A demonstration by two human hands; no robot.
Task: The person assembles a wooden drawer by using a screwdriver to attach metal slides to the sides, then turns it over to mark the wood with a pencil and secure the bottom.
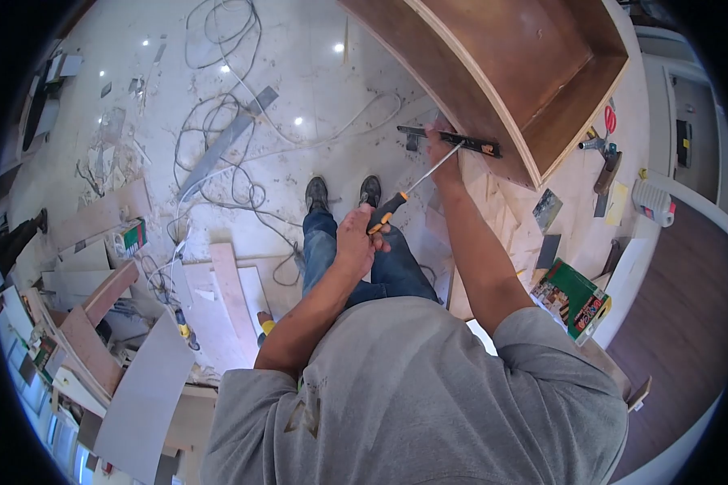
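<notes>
My left hand [360,237] is closed on the black and orange handle of a screwdriver [390,212]. The shaft points up and right, its tip at a black metal rail [482,145]. That rail lies against the side of a brown wooden cabinet [493,81] with pale plywood edges. My right hand [444,144] grips the rail near its middle, some fingers hidden behind it. The cabinet's open side faces right.
Cables [234,105] lie looped on the dusty floor around a grey strip [226,144]. Wood boards and offcuts [233,291] are at the left. To the right are a green box [573,297], hand tools [607,170] and a white jug [653,202]. Another person's leg [16,242] shows far left.
</notes>
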